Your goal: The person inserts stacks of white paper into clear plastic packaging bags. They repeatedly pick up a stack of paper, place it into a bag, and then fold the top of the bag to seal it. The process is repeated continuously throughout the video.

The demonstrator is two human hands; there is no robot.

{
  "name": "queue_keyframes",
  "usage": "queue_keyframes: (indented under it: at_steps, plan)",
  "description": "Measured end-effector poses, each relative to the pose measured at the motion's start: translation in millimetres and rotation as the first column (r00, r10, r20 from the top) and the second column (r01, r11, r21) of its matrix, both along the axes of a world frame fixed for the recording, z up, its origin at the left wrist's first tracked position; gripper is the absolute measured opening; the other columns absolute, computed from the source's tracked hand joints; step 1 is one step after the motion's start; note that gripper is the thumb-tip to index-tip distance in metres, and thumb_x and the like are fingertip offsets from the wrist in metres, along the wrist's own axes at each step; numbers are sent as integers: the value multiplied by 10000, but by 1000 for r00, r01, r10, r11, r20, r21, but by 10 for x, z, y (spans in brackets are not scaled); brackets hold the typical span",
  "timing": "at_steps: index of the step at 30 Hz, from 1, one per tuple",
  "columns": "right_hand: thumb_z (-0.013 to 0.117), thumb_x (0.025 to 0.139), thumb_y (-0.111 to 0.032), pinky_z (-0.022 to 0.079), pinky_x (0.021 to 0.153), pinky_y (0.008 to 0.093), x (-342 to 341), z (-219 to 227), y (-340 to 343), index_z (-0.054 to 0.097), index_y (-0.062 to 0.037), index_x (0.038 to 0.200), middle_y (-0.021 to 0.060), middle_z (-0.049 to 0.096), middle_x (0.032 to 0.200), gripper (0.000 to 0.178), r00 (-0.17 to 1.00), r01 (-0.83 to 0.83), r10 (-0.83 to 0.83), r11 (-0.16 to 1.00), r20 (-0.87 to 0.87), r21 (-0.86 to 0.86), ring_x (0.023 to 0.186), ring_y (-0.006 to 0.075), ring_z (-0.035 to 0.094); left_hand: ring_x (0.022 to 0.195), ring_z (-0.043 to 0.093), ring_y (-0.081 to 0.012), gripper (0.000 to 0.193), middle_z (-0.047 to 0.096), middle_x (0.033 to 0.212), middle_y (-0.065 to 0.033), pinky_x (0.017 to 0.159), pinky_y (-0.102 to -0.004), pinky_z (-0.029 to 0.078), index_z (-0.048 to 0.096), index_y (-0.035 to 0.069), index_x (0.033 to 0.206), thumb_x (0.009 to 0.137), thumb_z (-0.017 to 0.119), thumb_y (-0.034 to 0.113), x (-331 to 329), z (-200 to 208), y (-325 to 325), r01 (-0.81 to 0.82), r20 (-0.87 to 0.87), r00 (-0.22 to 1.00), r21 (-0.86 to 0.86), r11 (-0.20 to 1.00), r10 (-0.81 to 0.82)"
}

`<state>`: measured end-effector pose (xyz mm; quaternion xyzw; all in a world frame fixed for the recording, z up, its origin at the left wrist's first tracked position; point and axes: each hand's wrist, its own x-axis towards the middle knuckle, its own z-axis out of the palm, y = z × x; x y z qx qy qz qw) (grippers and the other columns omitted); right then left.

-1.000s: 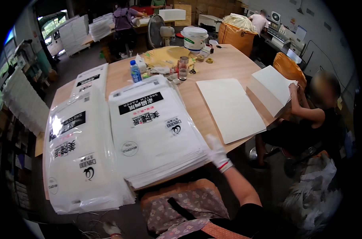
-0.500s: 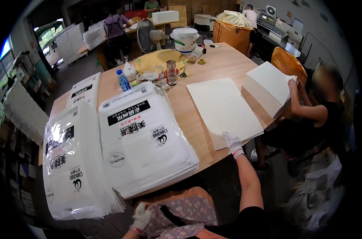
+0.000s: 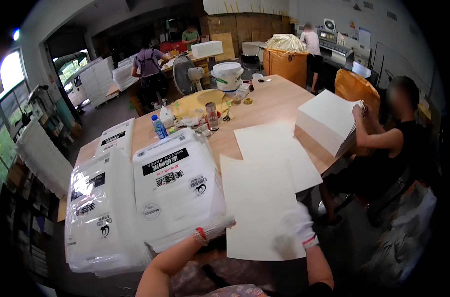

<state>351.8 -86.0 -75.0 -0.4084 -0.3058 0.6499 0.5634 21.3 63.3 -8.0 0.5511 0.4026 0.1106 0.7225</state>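
A large off-white sheet of paper (image 3: 254, 198), perhaps several together, extends past the table's near edge. My right hand (image 3: 296, 220), in a white glove with a red-trimmed cuff, is at its lower right edge and appears to grip it, though the fingers are blurred. My left hand (image 3: 217, 226), also gloved, reaches in from the left with its fingertips by the sheet's left edge. Whether those fingers pinch anything is unclear. Beside that hand lies a pile of printed clear plastic sleeves (image 3: 178, 185). More off-white paper (image 3: 272, 141) lies partly under the sheet.
Another pile of sleeves (image 3: 98, 213) lies farther left. A blue-capped bottle (image 3: 159, 127), a glass (image 3: 212, 117), scissors (image 3: 227, 118), tape rolls (image 3: 248, 101) and a white bucket (image 3: 227, 77) stand farther back. At right, a seated co-worker (image 3: 383, 143) handles a tall paper stack (image 3: 329, 116).
The top paper has shifted left and nearer, off the paper beneath it, along with my right hand. My left hand has risen from low near my lap to the sheet's left edge.
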Motion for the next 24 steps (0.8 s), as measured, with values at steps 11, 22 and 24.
queue_keyframes:
  at_steps: [11,22,24]
  plan:
    - [713,791,-304,516,662,337,-1472,-162,-250,651,17,962,111,689,842,369,614,492,-327,870,719,-24,722,211,656,1281,329,-361,842,319,1385,-251,990,-409,328,309,30,1383,768,548,554,130,-263,-1242,643,-575,763,632,432,-295]
    - [673,808,-174,512,646,304,-1445,1266,-594,648,28,959,123,685,848,254,597,182,-293,956,747,229,747,190,657,794,626,-249,296,661,905,-96,719,-372,479,605,65,1000,887,542,330,-1754,-611,460,193,-440,694,877,441,571]
    - [674,792,-142,512,656,297,-1452,1498,-657,657,12,942,128,682,849,216,512,50,-202,977,835,206,765,195,660,744,614,-214,269,650,841,-92,682,-355,477,606,35,935,890,538,291,-1598,-406,608,19,-508,753,652,758,418]
